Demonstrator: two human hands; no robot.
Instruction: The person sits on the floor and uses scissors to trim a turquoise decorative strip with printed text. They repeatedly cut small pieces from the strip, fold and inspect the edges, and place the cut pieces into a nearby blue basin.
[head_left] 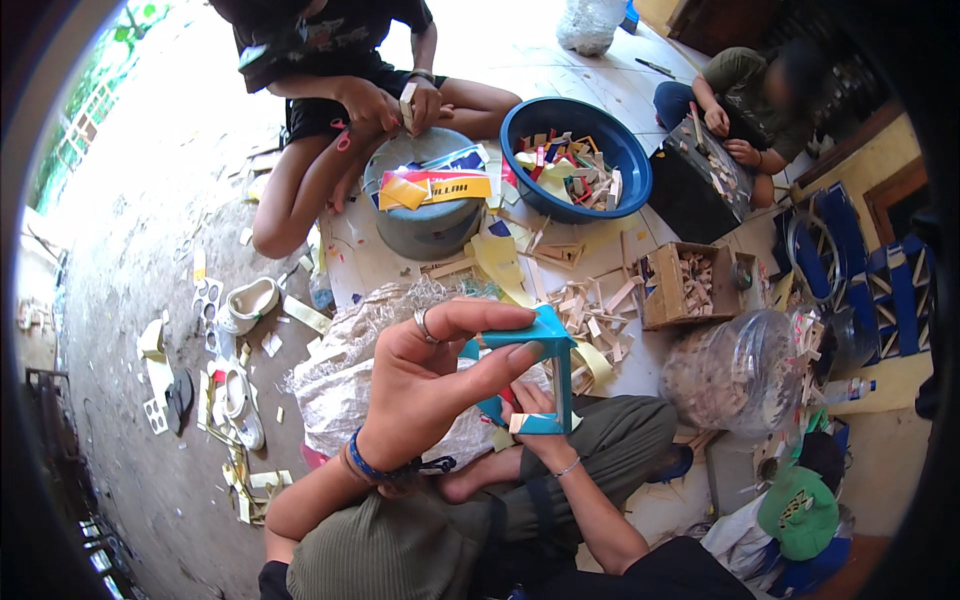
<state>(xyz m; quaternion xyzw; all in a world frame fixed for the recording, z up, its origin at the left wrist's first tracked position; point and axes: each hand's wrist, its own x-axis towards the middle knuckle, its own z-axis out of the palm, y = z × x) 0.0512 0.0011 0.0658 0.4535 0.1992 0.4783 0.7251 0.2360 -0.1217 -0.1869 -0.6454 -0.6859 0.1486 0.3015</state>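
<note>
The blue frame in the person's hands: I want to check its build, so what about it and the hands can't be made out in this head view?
- Blue frame: its left corner is hidden behind the left hand.
- Right hand: mostly covered by the left hand and the frame; only fingertips at the lower bar show.
- Small pale piece at the frame's lower corner: too small to identify.
- How the frame's corners are joined: too small to tell.
</note>
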